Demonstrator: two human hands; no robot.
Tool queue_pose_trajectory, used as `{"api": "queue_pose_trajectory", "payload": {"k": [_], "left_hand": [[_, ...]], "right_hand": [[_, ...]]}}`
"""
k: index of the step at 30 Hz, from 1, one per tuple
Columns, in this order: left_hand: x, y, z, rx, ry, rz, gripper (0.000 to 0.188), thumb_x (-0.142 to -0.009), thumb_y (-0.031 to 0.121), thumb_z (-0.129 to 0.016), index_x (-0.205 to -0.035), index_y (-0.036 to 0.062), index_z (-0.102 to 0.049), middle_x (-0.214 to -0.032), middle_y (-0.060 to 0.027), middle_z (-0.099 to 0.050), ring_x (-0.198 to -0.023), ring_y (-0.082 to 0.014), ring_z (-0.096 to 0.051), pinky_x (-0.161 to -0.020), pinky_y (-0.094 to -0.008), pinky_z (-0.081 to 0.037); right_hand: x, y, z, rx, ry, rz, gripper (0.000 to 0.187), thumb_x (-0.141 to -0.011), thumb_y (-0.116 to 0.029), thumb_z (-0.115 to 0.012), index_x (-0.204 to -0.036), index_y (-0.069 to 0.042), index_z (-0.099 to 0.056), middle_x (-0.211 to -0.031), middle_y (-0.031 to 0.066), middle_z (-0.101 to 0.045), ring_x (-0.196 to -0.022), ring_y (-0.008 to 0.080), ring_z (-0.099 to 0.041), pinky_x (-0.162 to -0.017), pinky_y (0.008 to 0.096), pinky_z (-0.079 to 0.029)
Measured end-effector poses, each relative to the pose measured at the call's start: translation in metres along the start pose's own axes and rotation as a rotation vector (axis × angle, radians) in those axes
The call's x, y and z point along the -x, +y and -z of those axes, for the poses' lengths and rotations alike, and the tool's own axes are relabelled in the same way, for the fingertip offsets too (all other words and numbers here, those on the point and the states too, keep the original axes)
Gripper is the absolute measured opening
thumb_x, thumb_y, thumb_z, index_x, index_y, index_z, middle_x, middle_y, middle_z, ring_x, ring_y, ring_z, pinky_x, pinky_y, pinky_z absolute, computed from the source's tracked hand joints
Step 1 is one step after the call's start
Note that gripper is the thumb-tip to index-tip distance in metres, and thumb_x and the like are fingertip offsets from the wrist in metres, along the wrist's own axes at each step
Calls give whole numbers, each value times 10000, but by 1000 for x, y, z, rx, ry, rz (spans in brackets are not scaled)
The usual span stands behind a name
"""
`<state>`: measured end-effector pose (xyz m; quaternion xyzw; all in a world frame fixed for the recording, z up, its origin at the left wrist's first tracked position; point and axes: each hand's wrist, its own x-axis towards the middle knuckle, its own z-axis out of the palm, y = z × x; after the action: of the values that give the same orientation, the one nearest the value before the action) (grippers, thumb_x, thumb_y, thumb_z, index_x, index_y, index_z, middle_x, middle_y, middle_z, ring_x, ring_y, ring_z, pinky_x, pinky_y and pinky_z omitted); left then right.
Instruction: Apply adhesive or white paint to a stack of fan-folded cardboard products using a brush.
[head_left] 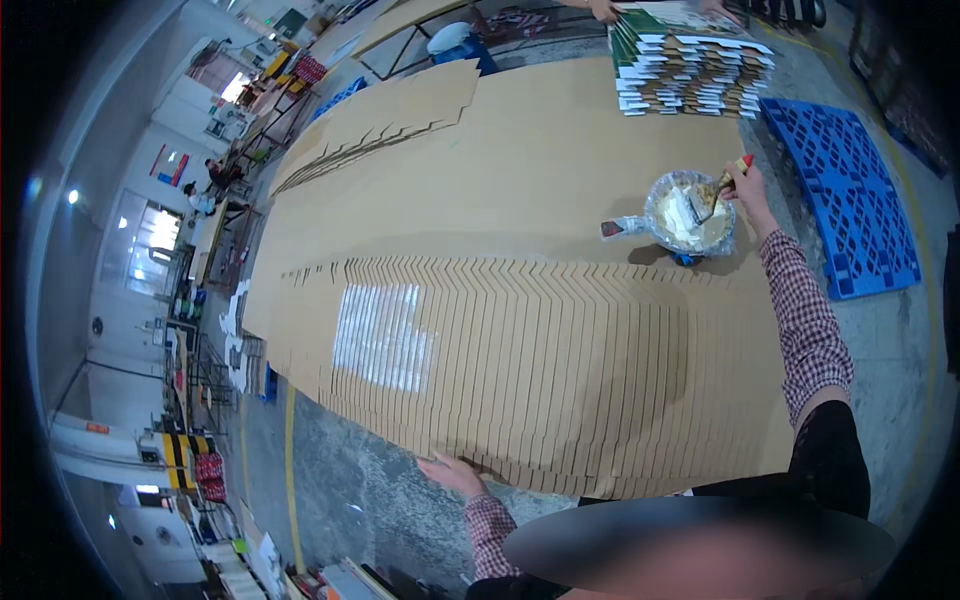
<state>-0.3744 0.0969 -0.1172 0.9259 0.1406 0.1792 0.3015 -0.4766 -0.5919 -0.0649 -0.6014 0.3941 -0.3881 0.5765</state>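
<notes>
Your right hand [745, 190] grips a brush [748, 163] by its red-tipped handle, the working end down in white paste inside a round bowl [655, 192]. Your left hand [455, 476] is at the near edge of the fanned cardboard sheets [560, 370]; you cannot tell here whether its fingers pinch that edge. The bowl stands just beyond the fan, close to the right edge of the large cardboard surface [540, 150], and a wide flat stretch of it runs off to the bowl's left. On the right, a strip of floor [880, 360] separates that edge from a blue lattice pallet [850, 190].

Crinkled clear plastic lines the bowl. The fanned sheets are matte brown, overlapping in narrow steps with zigzag far ends, and a shiny whitish patch [380, 335] crosses their left part. At the far right corner, a stack of green-and-white printed sheets [690, 75] shows ragged, notched edges beside a co-worker's hand [605, 10].
</notes>
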Motion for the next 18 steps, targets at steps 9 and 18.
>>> {"api": "queue_pose_trajectory", "payload": {"k": [9, 18], "left_hand": [[-43, 8, -29, -13, -1, 55, 588, -956, 299, -352, -1336, -118, -189, -1401, -290, -175, -1301, -405, -191, -1083, -463, -180], [-25, 38, -74, -58, -40, -81, 546, -958, 271, -327, -1354, -84, -199, -1412, -281, -175, -1317, -390, -180, -1093, -452, -147]], "right_hand": [[-10, 4, 13, 368, 189, 207, 236, -863, -232, -559, -838, 1, -536, -694, 81, -609, -466, 122, -576, -410, 234, -463], [30, -44, -8, -290, 13, 42, 222, -876, -268, -517, -911, -56, -572, -807, 77, -643, -542, 100, -562, -479, 201, -460]]}}
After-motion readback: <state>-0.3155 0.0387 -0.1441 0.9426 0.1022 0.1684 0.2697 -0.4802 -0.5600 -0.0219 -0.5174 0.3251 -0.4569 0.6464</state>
